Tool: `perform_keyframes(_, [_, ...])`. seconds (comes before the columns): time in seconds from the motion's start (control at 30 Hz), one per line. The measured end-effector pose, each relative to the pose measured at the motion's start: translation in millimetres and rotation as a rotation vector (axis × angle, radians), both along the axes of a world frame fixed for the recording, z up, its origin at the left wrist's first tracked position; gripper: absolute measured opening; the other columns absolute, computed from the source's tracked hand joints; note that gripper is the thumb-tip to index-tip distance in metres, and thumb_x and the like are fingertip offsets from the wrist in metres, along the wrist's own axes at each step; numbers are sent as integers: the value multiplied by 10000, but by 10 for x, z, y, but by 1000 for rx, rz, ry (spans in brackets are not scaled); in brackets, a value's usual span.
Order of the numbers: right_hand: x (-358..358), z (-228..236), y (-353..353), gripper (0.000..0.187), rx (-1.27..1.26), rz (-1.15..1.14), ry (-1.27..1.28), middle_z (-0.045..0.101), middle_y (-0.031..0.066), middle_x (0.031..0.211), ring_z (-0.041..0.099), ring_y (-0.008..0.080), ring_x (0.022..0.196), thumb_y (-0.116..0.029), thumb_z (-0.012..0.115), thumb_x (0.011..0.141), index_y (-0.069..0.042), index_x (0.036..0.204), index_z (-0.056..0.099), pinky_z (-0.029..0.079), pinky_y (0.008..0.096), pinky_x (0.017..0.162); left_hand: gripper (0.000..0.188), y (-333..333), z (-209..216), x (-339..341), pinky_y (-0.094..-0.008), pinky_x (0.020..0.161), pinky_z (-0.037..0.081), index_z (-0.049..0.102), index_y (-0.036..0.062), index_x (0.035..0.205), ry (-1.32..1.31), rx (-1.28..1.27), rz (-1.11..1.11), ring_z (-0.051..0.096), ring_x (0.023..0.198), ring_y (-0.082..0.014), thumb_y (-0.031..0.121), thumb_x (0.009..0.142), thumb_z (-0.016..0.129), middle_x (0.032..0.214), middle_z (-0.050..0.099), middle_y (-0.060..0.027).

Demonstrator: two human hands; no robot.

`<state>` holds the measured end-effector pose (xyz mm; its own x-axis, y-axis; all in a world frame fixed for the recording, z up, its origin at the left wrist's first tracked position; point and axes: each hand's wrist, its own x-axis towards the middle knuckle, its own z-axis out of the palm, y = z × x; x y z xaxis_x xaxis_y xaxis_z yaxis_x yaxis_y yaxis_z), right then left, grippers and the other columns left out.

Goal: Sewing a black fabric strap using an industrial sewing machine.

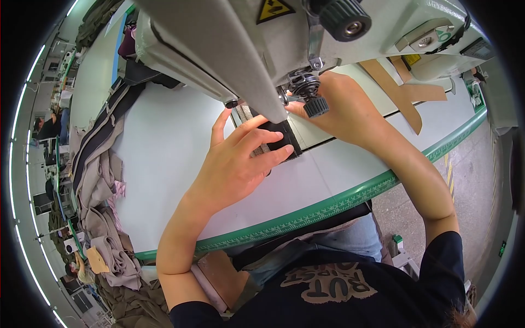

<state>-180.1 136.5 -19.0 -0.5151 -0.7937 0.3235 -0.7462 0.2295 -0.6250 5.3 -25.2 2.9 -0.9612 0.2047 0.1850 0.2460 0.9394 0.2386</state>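
Note:
My left hand (232,164) lies palm down with its fingers spread, the fingertips resting on a dark strip of fabric (292,143) beneath the sewing machine. Beside that strip, a patterned grey-and-white piece (244,113) shows between my fingers. Over both hangs the pale sewing machine head (202,44), which hides the needle area. My right hand (344,109) reaches in from the right, close by the black tension knob (315,107). Its fingertips are mostly hidden behind the machine parts, so what they touch cannot be made out.
Brown cardboard-like strips (402,98) lie at the right of the white table (164,158). A green measuring edge (306,210) runs along the table's front. At the left hang piled grey-brown garments (104,180) with a dark band. A large black knob (344,21) juts from the machine.

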Motion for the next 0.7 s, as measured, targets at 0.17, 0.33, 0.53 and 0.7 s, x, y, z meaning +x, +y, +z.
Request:
perform_keyframes(0.17, [-8,-30,-14,307,9,23,-36,668,142,766,606,302,676,-323,807,830,-53,951,727,463,403,611,405,10,10,3,-597,1104,307,714,250,1128,10,-10,-9,511,1257,-194,89,761,776,1172,608,49])
perform_keyframes(0.33, [3,-30,-28,280,-35,13,-91,677,142,771,616,304,689,-310,794,842,-53,934,731,465,407,619,390,11,18,-1,-574,1093,320,714,235,1131,3,2,-6,514,1266,-191,90,772,766,1176,612,37])
perform_keyframes(0.53, [16,7,-47,304,33,-8,-35,656,146,744,606,311,674,-321,793,841,-32,877,706,462,421,615,372,-15,18,-4,-579,1094,315,713,229,1131,-16,-4,5,514,1271,-191,101,785,756,1177,612,32])
perform_keyframes(0.7, [16,7,-38,422,21,-44,-33,605,158,686,582,321,651,-361,814,818,20,778,636,457,429,603,348,-52,-14,-33,-585,1093,313,709,231,1136,0,-1,8,521,1266,-184,118,808,741,1170,604,34])
